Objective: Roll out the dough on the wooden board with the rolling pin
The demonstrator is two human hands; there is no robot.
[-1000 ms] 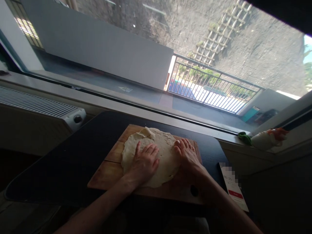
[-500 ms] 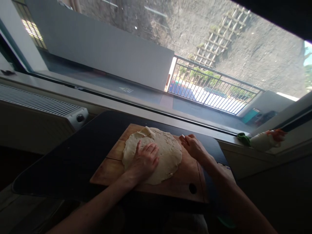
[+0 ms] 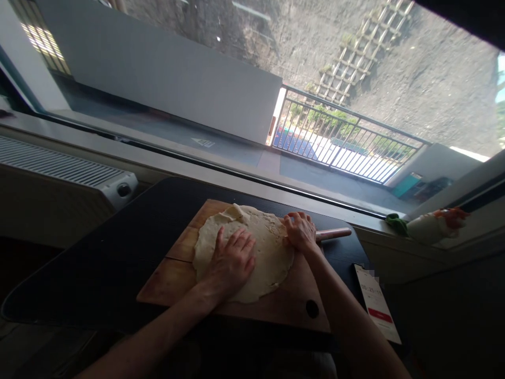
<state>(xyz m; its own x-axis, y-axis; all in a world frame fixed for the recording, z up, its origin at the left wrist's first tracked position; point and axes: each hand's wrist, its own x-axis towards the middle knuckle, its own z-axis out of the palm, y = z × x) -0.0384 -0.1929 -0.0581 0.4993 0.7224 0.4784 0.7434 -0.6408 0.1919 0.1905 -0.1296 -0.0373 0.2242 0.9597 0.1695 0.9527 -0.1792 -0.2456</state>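
"Left hand (image 3: 232, 259) is flat on the dough (image 3: 269, 260), fingers spread. What about the right hand (image 3: 300, 229)?"

"Bent fingers at the dough's right edge. A pin (image 3: 335, 234) sticks out beyond that hand; whether it's gripped, I can't tell from where I stand."

"Hands apart, then, with dough between."

"Yes, and the dough lies on the board (image 3: 168, 279), on the dark table (image 3: 90, 258). Left hand hides part of the dough; the right forearm (image 3: 341, 300) crosses the board's right side, near its round hole (image 3: 312, 309)."

"And further out?"

"A phone (image 3: 374, 297) just right of the forearm. Green cloth (image 3: 396, 224) and something white (image 3: 424, 228) over by the window (image 3: 177, 105), radiator (image 3: 71, 163) off to the left."

"Can you read the phone?"

"Digits and a red bar (image 3: 379, 315), all too blurred for me."
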